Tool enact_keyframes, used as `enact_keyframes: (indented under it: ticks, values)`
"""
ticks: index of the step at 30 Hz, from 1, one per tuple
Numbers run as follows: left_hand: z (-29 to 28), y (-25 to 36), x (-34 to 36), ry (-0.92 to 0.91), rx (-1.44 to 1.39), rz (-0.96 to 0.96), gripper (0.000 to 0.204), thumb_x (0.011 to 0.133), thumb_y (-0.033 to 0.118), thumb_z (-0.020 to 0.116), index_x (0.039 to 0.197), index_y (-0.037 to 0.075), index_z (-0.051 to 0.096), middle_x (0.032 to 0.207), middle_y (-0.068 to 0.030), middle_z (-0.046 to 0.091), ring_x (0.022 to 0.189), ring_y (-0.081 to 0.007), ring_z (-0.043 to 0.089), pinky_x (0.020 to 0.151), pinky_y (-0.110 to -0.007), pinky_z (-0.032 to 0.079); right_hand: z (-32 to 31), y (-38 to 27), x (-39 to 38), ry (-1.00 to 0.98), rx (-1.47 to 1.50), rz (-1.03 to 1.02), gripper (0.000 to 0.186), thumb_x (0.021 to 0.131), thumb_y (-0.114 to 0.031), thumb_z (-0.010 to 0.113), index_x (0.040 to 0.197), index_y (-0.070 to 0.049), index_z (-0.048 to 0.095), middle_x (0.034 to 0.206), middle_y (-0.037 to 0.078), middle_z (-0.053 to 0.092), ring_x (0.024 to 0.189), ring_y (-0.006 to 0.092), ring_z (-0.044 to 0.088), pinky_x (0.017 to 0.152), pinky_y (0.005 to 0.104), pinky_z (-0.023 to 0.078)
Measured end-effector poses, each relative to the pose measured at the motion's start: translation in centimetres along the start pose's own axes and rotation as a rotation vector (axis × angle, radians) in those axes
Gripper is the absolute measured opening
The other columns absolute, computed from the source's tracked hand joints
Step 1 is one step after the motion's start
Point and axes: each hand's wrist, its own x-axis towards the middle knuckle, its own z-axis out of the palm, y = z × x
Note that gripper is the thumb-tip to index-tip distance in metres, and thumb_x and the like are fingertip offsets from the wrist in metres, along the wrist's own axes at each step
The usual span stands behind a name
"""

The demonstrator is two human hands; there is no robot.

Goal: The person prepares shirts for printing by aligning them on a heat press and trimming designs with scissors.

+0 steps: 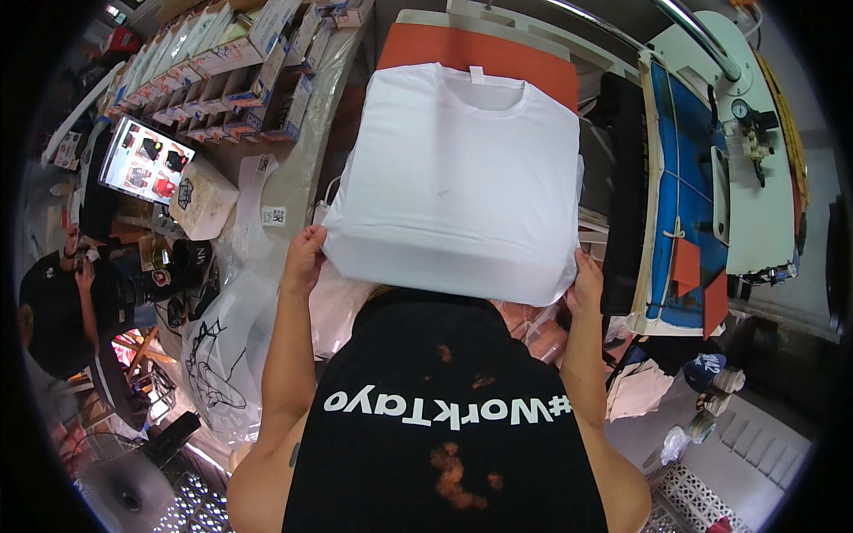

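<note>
A white t-shirt (458, 178) lies spread flat over the orange pad (426, 46) of a press platen, collar at the far end. My left hand (305, 256) grips the shirt's near left hem corner. At the near right corner my right hand (586, 280) pinches the hem. The lower part of the shirt hangs over the platen's front edge toward my black top.
A blue and white press machine (689, 160) stands at the right, with black garments (626, 178) beside the platen. Shelves of small boxes (222, 71) and a lit screen (147, 160) sit at left. Another person (62, 302) in black is at far left. Plastic bags (227, 355) lie below left.
</note>
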Motion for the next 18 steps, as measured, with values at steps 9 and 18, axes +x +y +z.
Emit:
enact_keyframes:
  ticks: [9,18]
  values:
    - [3.5,0.9,3.4,0.321,0.684,0.602,0.014,0.09,0.015,0.065,0.094,0.002,0.065,0.084,-0.0049,0.065,0.076,-0.0178,0.061,0.069,-0.031,0.048,2.1,-0.2,-2.1,0.354,-0.718,-0.533,0.02,0.092,-0.017,0.065,0.104,-0.002,0.066,0.096,0.008,0.064,0.083,0.0192,0.063,0.076,0.0307,0.052]
    - [26.6,7.5,13.3,-0.291,1.072,0.909,0.031,0.086,0.013,0.064,0.115,0.003,0.062,0.082,-0.0127,0.065,0.076,-0.0294,0.063,0.07,-0.039,0.05,10.7,0.1,-7.8,0.157,-1.297,-1.038,0.04,0.082,-0.025,0.067,0.117,-0.007,0.06,0.131,0.018,0.049,0.127,0.0372,0.042,0.107,0.0509,0.03]
